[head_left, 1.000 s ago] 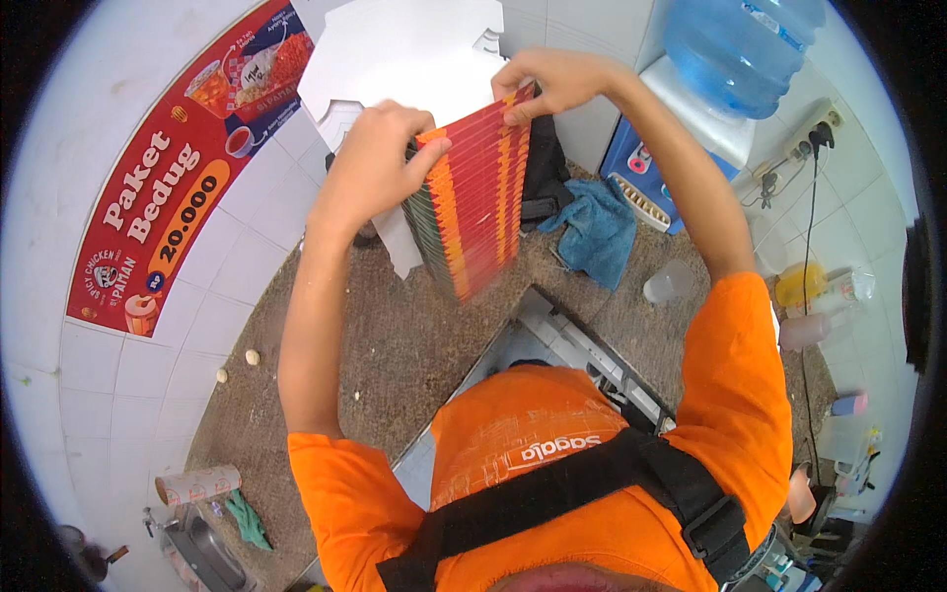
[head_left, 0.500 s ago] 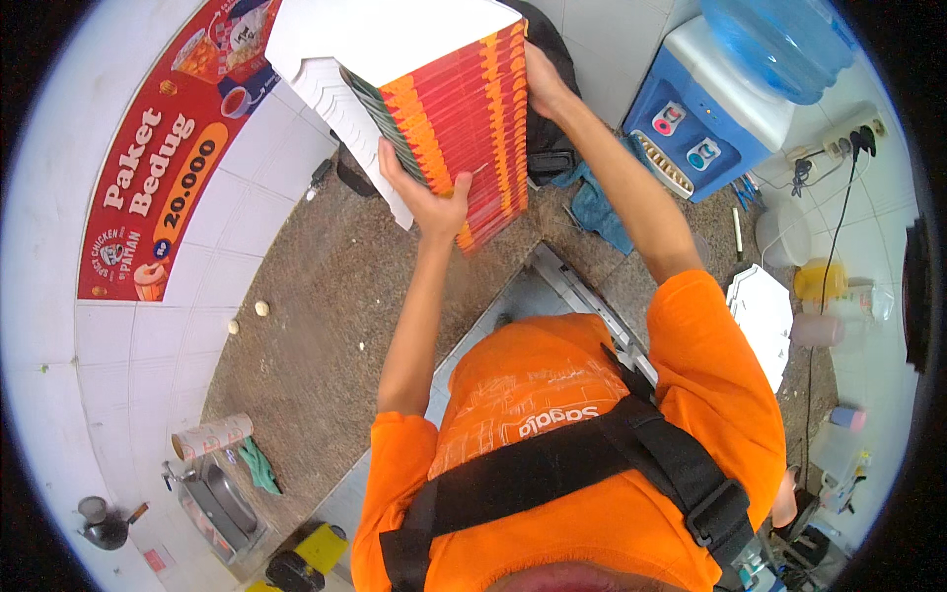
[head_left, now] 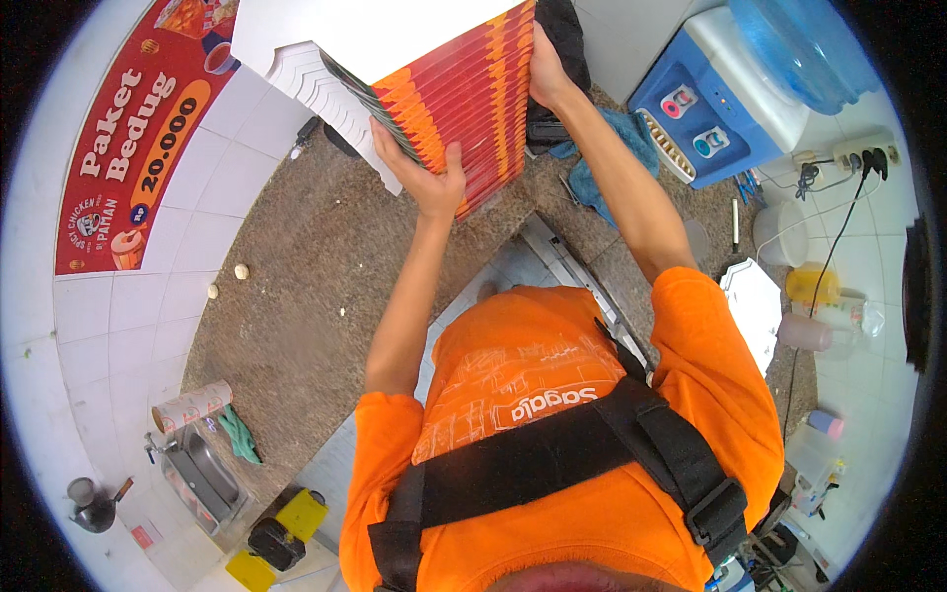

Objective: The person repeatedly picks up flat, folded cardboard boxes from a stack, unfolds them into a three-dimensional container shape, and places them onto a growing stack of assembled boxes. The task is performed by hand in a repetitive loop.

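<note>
I hold a thick stack of flat folded cartons [head_left: 449, 89], red and orange on their edges and white on top, raised above the speckled brown counter [head_left: 296, 286]. My left hand [head_left: 419, 173] grips the stack's near left edge from below. My right hand [head_left: 547, 69] clasps its far right side. Both arms reach forward from my orange shirt.
A blue and white water dispenser [head_left: 725, 94] with a large bottle stands at the right. A blue cloth [head_left: 617, 158] lies on the counter beside it. A red poster [head_left: 133, 138] hangs on the tiled wall at left. A white cup [head_left: 779, 232] and yellow container [head_left: 814, 286] sit at right.
The stack has been lifted higher and tipped flatter toward the camera. My left hand moved from its top edge to under its near side.
</note>
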Action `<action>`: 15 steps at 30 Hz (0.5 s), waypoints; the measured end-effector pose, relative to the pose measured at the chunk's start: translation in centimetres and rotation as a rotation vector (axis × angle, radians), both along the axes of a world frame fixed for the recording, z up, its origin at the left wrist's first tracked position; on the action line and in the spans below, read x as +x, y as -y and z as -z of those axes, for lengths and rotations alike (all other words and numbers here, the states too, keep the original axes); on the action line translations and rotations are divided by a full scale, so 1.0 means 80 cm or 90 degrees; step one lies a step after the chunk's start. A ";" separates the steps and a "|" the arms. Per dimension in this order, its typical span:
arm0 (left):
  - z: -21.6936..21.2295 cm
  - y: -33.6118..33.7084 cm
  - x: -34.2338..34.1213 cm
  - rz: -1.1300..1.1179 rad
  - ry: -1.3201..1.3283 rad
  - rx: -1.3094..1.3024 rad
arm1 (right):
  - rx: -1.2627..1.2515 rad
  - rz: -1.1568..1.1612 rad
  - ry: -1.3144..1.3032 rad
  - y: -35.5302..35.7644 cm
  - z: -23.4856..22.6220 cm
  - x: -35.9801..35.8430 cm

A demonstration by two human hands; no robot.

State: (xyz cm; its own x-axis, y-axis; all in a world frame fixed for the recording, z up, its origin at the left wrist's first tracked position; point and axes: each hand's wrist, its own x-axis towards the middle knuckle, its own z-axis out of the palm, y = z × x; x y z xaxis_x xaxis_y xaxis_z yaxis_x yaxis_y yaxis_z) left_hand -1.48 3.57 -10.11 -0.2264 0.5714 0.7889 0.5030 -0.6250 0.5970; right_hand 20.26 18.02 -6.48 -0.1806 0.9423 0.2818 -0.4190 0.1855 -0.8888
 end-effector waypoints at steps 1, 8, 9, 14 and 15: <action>0.002 0.001 0.000 0.005 0.002 -0.002 | 0.006 0.012 0.004 0.000 0.010 0.003; 0.010 0.005 -0.011 0.006 0.027 0.003 | -0.044 0.042 0.011 0.057 -0.061 -0.038; 0.008 0.006 -0.011 0.010 0.027 0.003 | -0.038 0.048 0.008 0.057 -0.062 -0.037; -0.010 0.012 -0.026 0.032 0.021 0.005 | -0.032 0.060 -0.027 0.059 -0.072 -0.041; -0.014 0.010 -0.027 0.042 0.036 0.017 | 0.003 0.085 -0.022 0.050 -0.068 -0.038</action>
